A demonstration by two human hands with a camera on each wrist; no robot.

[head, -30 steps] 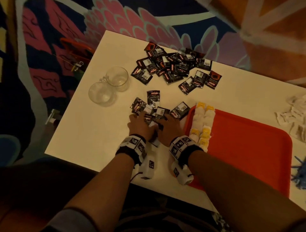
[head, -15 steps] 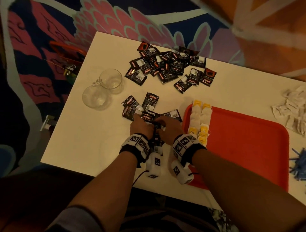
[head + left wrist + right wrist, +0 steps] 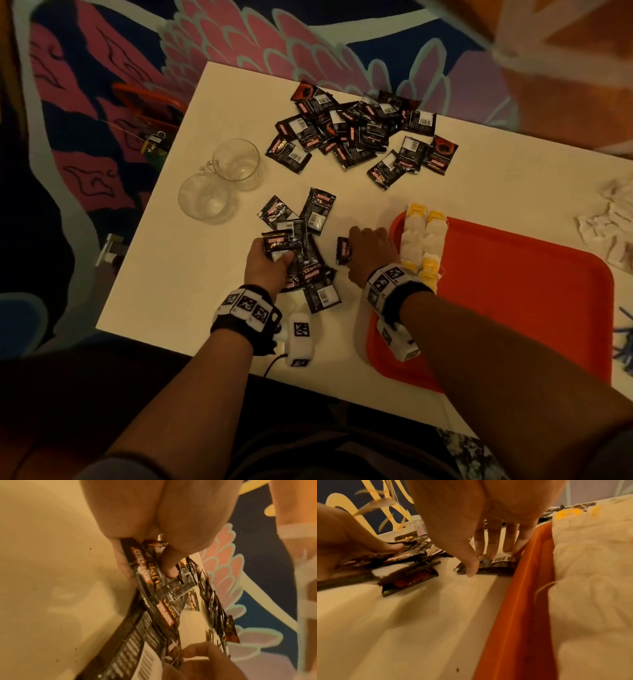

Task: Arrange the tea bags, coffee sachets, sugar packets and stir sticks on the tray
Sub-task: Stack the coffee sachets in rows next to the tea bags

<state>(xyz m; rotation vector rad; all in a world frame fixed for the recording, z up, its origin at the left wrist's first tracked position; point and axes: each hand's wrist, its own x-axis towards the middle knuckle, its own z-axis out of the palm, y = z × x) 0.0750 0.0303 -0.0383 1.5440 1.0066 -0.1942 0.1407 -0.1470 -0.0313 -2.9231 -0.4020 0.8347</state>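
A red tray [image 3: 513, 308] lies at the table's right; two rows of tea bags [image 3: 423, 240] line its left edge. My left hand [image 3: 274, 257] grips a bunch of black coffee sachets [image 3: 301, 246], thumb [image 3: 169, 568] on top and fingers beneath, low over the table. My right hand [image 3: 363, 243] rests straight fingertips [image 3: 494, 553] and thumb on a single sachet [image 3: 501, 566] that lies flat against the tray's outer wall [image 3: 522, 601]. A few sachets [image 3: 315, 209] lie loose just beyond my left hand. A larger heap of sachets [image 3: 359, 133] lies further back.
Two empty glass cups [image 3: 219, 181] stand left of the sachets. White sugar packets [image 3: 613, 226] are heaped at the right edge, with blue stir sticks [image 3: 625, 346] nearer me. The table's near edge runs just under my wrists; patterned carpet surrounds it.
Both hands were together on the small pile. My left hand has gathered several sachets into its grip, and my right hand has moved right to a lone sachet beside the tray.
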